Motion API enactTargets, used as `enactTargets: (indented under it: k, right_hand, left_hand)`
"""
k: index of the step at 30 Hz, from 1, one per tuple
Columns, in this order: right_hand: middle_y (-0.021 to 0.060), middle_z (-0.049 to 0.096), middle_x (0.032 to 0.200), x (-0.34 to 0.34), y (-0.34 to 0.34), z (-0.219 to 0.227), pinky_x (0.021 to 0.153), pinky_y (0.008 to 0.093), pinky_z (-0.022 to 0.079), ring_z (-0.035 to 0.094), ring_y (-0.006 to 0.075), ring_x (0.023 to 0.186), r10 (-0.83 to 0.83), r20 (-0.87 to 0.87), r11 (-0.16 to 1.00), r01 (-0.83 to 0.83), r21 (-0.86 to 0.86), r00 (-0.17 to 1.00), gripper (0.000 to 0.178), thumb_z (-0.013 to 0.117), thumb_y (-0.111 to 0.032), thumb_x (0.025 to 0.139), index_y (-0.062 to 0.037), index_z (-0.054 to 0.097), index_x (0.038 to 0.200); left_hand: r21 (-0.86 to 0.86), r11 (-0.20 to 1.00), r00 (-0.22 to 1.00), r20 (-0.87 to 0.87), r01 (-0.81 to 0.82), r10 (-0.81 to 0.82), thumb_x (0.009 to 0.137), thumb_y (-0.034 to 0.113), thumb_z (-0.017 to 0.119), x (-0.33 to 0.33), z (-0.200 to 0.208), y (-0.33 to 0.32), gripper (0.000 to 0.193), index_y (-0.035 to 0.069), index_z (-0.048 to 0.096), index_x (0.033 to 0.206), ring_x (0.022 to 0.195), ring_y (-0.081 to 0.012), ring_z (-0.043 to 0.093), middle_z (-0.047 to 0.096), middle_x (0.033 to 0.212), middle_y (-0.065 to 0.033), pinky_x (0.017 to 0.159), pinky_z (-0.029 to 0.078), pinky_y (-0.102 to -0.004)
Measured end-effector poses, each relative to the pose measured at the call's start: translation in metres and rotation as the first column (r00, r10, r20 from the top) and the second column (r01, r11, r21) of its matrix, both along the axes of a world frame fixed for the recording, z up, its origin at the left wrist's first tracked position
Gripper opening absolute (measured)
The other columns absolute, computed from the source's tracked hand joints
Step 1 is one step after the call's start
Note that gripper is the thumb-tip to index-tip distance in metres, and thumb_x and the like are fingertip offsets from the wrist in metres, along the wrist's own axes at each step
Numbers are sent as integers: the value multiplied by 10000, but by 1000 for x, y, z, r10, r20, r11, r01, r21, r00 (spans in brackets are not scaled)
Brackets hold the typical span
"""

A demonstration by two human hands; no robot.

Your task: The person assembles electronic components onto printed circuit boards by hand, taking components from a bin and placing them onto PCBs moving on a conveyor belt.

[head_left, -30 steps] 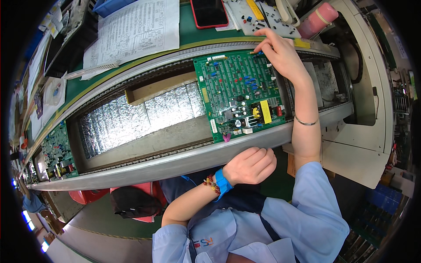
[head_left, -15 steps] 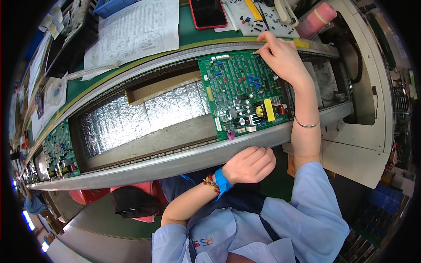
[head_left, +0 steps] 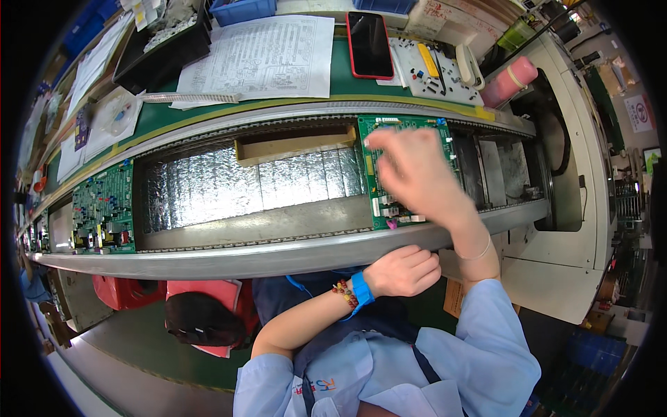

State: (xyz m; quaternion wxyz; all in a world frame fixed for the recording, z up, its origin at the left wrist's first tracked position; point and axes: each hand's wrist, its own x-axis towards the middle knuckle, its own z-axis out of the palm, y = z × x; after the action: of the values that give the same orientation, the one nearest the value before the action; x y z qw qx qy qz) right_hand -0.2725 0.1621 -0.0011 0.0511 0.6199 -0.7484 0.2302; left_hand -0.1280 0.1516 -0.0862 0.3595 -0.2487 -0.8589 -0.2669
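Note:
A green circuit board (head_left: 367, 182) crowded with components spans the two rails of a conveyor. My right hand (head_left: 420, 170) hovers over it, smeared by motion, and hides most of its middle and right part. The thumb and index finger are near the board's far left corner; whether they hold anything cannot be seen. Against the conveyor's near rail (head_left: 229, 263) my left hand (head_left: 404, 271) rests with fingers curled in, and nothing shows in it. A blue band (head_left: 360, 285) and a beaded bracelet circle the left wrist.
Another populated board (head_left: 104, 208) sits farther left on the conveyor. A cardboard strip (head_left: 295, 147) lies between the rails. Beyond the far rail are a printed sheet (head_left: 278, 55), a red-edged phone (head_left: 369, 45), a white tray with loose components (head_left: 410, 64) and a pink bottle (head_left: 511, 82).
My right hand has moved from the board's far right edge leftward and nearer, over its middle. The left hand stays by the near rail. The whole view has shifted.

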Motion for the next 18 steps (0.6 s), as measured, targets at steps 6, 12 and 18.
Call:
enactTargets:
  k: [6, 12, 18]
  right_hand:
    - [84, 610, 919, 44, -6, -22, 852, 371, 373, 586, 228, 896, 126, -55, 958, -107, 265, 990, 360, 628, -162, 837, -60, 523, 1166]
    - [75, 607, 796, 42, -3, -27, 769, 363, 392, 594, 218, 810, 70, -172, 965, -24, 260, 983, 305, 637, -207, 821, -31, 570, 1061]
    - [88, 596, 886, 34, 9, -17, 803, 359, 380, 576, 229, 872, -14, -132, 942, 58, 332, 991, 331, 654, -136, 811, -34, 550, 1107]
  left_hand:
    - [37, 990, 987, -90, 134, -130, 676, 92, 616, 21, 22, -20, 239, -8, 626, 893, 762, -196, 607, 624, 930, -106, 665, 506, -301]
    - [228, 886, 903, -57, -404, 427, 702, -84, 573, 89, 40, -115, 224, 44, 629, 877, 725, -221, 601, 639, 863, -99, 634, 488, -323]
    - [349, 246, 264, 3, -904, 965, 796, -49, 521, 178, 46, -251, 181, 6, 600, 950, 884, -289, 559, 604, 944, -150, 764, 439, -339]
